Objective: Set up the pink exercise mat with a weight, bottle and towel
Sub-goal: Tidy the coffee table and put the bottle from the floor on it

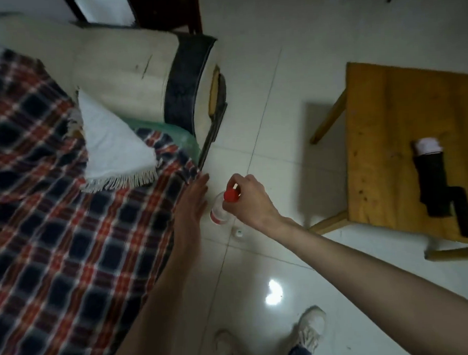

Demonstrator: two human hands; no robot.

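My right hand (248, 198) curled its fingers (234, 183) around the neck of a clear plastic bottle (218, 210), just under its red cap (231, 195), the bottle upright over the white tiled floor (265, 117). My left hand (192, 203) lay flat with straight fingers just left of the bottle, at the edge of the plaid blanket (64, 238). Beyond those fingertips, a white fringed towel (113, 150) rested on the blanket. Well right of my fingers stood a wooden desk (381, 133).
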